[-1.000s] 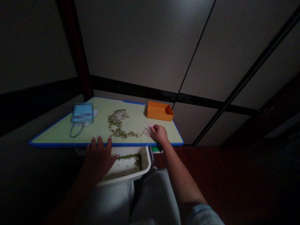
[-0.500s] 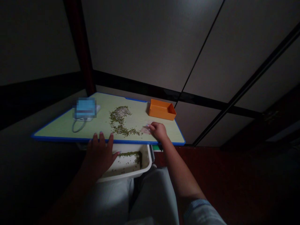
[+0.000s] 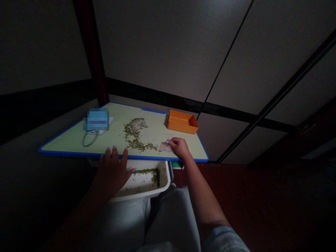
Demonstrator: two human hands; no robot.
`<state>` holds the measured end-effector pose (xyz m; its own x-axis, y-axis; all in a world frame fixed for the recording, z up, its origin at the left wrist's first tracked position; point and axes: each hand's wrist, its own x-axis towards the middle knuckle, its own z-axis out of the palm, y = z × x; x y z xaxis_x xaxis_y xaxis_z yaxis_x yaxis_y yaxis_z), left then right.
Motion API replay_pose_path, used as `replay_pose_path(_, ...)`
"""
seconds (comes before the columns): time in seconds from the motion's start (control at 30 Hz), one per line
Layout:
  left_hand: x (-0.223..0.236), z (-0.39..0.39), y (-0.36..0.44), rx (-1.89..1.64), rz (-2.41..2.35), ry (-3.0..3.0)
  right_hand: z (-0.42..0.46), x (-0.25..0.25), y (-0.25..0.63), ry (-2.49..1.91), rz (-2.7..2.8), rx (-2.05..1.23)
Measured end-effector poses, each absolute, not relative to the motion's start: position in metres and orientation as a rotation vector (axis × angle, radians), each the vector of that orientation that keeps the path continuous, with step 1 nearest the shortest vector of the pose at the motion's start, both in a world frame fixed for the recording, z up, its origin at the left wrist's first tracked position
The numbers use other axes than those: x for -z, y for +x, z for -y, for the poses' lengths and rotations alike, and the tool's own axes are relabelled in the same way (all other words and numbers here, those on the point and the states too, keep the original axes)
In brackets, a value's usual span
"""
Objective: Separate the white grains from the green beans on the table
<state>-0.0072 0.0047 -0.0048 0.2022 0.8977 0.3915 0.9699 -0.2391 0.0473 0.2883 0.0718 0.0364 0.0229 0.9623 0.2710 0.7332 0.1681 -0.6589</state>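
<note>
Small green grains like mung beans lie in a curved heap on the pale tabletop. A whitish patch of grains sits at the heap's far end. My right hand rests at the right of the beans, thumb and fingers pinched together. Under its fingertips is a small pinkish patch; I cannot make out what the fingers hold. My left hand is spread open, its fingertips on the table's near edge. Below it, a white tray holds more green grains, partly hidden by the hand.
An orange open box stands at the table's far right. On the left is a blurred blue-and-white device with a looped cable. A blue rim edges the table. Cabinet panels rise behind it.
The view has shifted slightly. Otherwise, both hands keep nearly the same places, and the right fingers stay by the pinkish patch. The bean heap looks the same.
</note>
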Motion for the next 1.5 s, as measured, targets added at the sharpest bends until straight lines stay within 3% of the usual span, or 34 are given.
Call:
replay_pose_path(0.33,0.0011,-0.002,-0.005,0.381,1.772,-2.207,-0.0749,-0.0291,0.2902,-1.437,1.634,-0.576)
replay_pose_path(1.5,0.0036,-0.0019,-0.0043,0.459,1.823,-2.232,-0.0716,-0.0325,0.2858,-1.432,1.752,-0.553)
